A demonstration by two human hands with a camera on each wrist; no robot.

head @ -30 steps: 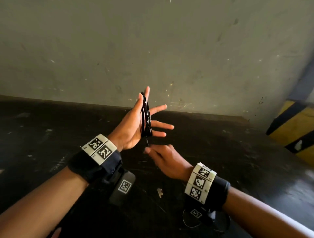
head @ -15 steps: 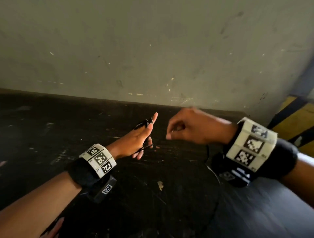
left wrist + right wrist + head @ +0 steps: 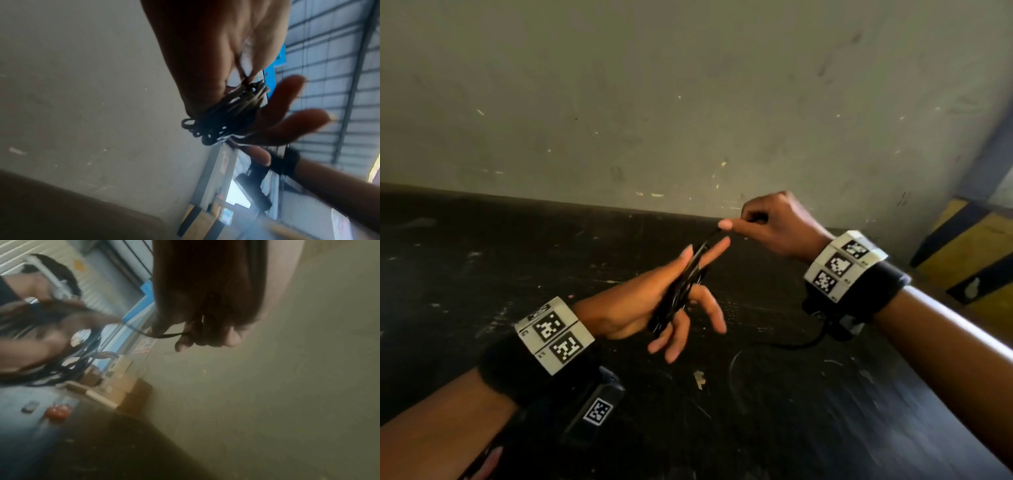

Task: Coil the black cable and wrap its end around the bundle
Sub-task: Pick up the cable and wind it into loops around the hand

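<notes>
The black cable [image 3: 678, 291] is wound in several loops round my left hand [image 3: 697, 298], which is held above the dark table with its fingers straight and spread. In the left wrist view the loops [image 3: 222, 123] cross the base of the fingers [image 3: 287, 123]. My right hand [image 3: 743, 222] is up and to the right of the left fingertips. It pinches the free end of the cable, and a short strand runs taut from the coil to it. The right wrist view shows that strand [image 3: 144, 333] entering the curled fingers [image 3: 185, 342].
A scratched dark table [image 3: 517, 274] lies under both hands, with a grey wall [image 3: 688, 102] close behind it. A yellow and black striped post [image 3: 979, 246] stands at the far right. A small pale scrap [image 3: 699, 378] lies on the table below the hands.
My right hand has come up from under the left hand to its upper right, drawing the cable end with it. The left hand has lowered and tilted forward with the coil.
</notes>
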